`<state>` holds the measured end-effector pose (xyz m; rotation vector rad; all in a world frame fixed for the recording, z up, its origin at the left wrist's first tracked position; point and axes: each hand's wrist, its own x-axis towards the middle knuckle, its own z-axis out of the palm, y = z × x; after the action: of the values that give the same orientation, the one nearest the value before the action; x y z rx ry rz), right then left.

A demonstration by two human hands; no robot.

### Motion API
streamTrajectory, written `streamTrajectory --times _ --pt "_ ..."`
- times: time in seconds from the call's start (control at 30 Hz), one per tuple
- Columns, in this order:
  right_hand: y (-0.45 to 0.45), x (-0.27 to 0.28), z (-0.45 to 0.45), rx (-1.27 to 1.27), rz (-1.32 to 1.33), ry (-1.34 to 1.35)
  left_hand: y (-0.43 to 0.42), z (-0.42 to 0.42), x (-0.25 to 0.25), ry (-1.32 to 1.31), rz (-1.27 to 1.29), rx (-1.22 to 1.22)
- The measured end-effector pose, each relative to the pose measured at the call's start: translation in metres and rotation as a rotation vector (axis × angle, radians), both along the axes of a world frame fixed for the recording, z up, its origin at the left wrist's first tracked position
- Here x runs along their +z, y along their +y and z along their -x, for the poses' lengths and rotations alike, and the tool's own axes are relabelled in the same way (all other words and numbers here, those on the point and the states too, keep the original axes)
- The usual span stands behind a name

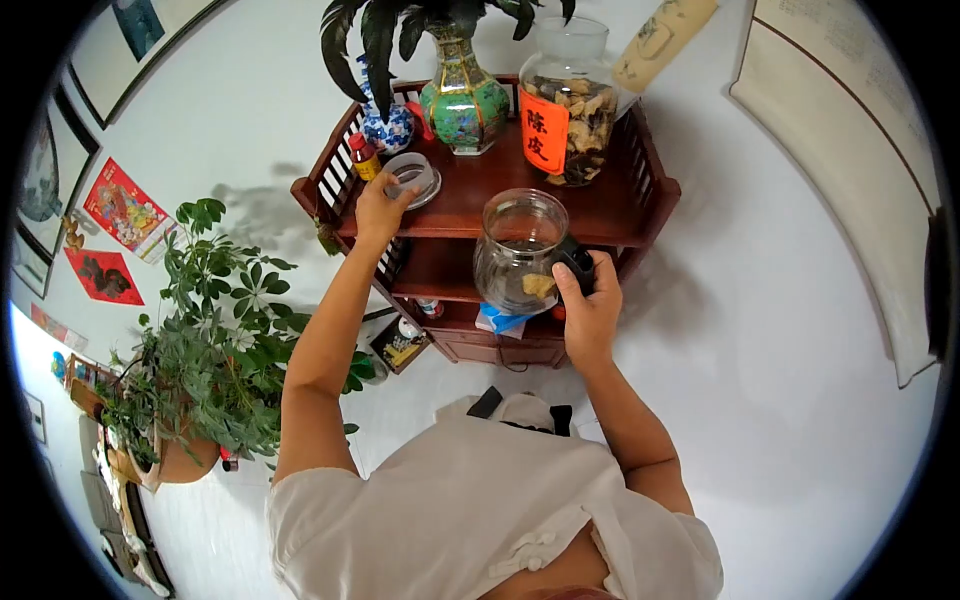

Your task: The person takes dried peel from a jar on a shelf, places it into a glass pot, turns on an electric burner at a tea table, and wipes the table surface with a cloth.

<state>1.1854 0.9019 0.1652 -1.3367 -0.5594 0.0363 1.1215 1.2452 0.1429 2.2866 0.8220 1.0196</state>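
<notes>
My right hand (590, 310) grips the black handle of a glass pot (520, 250), held in front of the shelf's top edge. A yellowish-brown piece shows inside the pot, low down. At the left of the wooden shelf's top (465, 195), my left hand (380, 208) has its fingers on the rim of a round clear glass lid (412, 175). A small bottle with a red cap (363, 157) stands just behind that hand. Behind the pot, to the right, stands a large glass jar (590, 120) of dried brown pieces with an orange label.
A green patterned vase (465, 100) with dark feathers and a blue-and-white vase (387, 125) stand at the back of the shelf top. A leafy potted plant (215, 350) is on the left. A scroll (850, 170) hangs on the right wall.
</notes>
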Motion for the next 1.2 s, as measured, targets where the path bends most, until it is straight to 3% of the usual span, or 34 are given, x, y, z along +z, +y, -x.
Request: streamTrajectory --times 0.2,0.27,0.33,0.5,0.67,0.7,0.87,1.03,1.2 --pt "-0.009 0.004 -0.004 -0.078 -0.033 -0.031 -0.012 -0.005 -0.016 -0.395 -0.053 -0.092" --pt "-0.011 0.004 -0.009 -0.104 -0.029 -0.055 -0.018 -0.005 -0.018 -0.600 0.376 -0.302" --pt "-0.011 0.008 -0.010 -0.139 -0.031 -0.034 -0.056 0.012 0.018 -0.714 0.796 -0.450" --pt "-0.001 0.018 -0.020 -0.232 -0.056 -0.089 -0.111 0.033 0.046 -0.731 1.078 -0.589" --pt "0.030 0.032 -0.030 -0.205 -0.053 -0.181 -0.146 0.060 0.038 -0.722 1.116 -0.578" --pt "0.037 0.037 -0.030 -0.108 -0.108 -0.121 -0.149 0.065 0.034 -0.722 1.085 -0.586" --pt "0.086 0.027 -0.047 -0.037 -0.076 -0.090 -0.152 0.095 0.029 -0.785 1.065 -0.662" --pt "0.137 0.008 -0.061 -0.106 -0.077 -0.217 -0.155 0.114 0.039 -0.811 1.016 -0.595" --pt "0.165 -0.005 -0.066 -0.072 -0.053 -0.171 -0.154 0.119 0.023 -0.844 1.023 -0.514"
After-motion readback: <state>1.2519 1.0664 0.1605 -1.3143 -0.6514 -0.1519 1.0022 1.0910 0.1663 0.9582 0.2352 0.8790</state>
